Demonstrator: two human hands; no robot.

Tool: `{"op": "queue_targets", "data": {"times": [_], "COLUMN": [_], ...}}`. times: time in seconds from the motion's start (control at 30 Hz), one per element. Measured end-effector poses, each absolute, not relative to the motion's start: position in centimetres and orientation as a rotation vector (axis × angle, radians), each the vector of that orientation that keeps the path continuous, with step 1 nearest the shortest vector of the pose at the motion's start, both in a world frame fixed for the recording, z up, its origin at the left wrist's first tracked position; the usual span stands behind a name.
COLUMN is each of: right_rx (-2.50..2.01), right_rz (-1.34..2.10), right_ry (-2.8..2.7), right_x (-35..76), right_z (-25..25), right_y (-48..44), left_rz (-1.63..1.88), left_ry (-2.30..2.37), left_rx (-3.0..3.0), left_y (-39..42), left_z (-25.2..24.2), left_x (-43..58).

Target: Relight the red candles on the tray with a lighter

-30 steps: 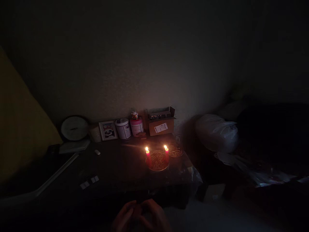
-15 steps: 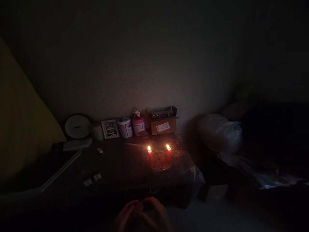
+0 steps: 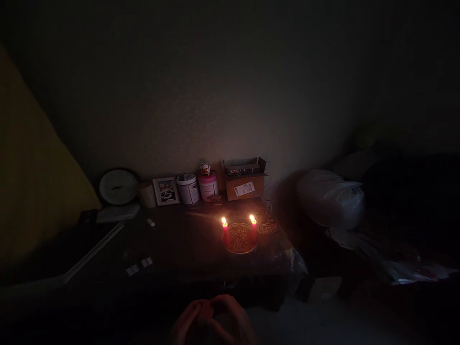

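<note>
My left hand (image 3: 187, 322) and my right hand (image 3: 230, 317) are close together at the bottom, in front of the table edge. Between their curled fingers is a small reddish object (image 3: 206, 310), too dark to name. Beyond them on the dark table (image 3: 179, 244), two lit red candles, a left one (image 3: 225, 227) and a right one (image 3: 253, 226), stand upright at a round dish (image 3: 240, 238) with a grainy surface. A second round dish (image 3: 266, 223) holding thin pieces lies behind to the right.
Along the wall stand a round white object (image 3: 118, 187), a panda picture frame (image 3: 167, 191), two tubs, a figurine (image 3: 205, 168) and an open cardboard box (image 3: 245, 187). Small white pieces (image 3: 139, 266) lie left; a plastic bag (image 3: 330, 199) is right.
The view has shifted slightly, so the table things appear a little further right. Both hands stay together, and the reddish object between the fingers shows more clearly.
</note>
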State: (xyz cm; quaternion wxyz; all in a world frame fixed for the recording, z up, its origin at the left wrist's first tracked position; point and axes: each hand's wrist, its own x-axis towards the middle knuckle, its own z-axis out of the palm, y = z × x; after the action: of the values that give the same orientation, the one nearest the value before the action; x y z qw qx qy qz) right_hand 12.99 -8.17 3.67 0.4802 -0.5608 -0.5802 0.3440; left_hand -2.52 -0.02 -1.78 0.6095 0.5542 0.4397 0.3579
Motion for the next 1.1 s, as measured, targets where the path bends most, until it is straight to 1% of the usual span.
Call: {"op": "queue_targets", "data": {"times": [0.1, 0.2, 0.33, 0.53, 0.63, 0.7, 0.87, 1.1], "right_rx": [-1.368, -1.342, -1.311, -1.295, -1.343, -1.360, -1.247, -1.324], "right_rz": [0.822, 0.779, 0.723, 0.820, 0.778, 0.772, 0.849, 0.804], "right_ry": [-1.415, -1.457, -1.488, -1.330, -1.176, -1.115, -1.172, -1.160], "right_x": [13.0, 12.9, 12.8, 12.4, 12.1, 12.1, 12.5, 12.3], "right_z": [3.6, 3.5, 3.1, 3.2, 3.6, 4.0, 4.6, 3.6], "right_y": [-8.2, -8.1, -8.0, -8.3, -8.8, -8.8, -8.2, -8.0], "left_rz": [0.891, 0.903, 0.903, 0.805, 0.787, 0.801, 0.863, 0.941], "left_ry": [1.002, 0.983, 0.910, 0.900, 0.934, 0.940, 0.943, 0.867], "left_rx": [1.188, 1.162, 0.990, 0.859, 0.826, 0.818, 0.772, 0.667], "left_y": [-0.6, -1.0, -1.2, -1.9, -2.1, -2.1, -1.9, -2.5], "left_z": [-0.7, -0.1, 0.7, 2.6, 3.2, 3.3, 2.8, 2.3], "left_x": [-2.6, -2.5, -1.8, -1.5, -1.2, -0.8, 0.4, 1.0]}}
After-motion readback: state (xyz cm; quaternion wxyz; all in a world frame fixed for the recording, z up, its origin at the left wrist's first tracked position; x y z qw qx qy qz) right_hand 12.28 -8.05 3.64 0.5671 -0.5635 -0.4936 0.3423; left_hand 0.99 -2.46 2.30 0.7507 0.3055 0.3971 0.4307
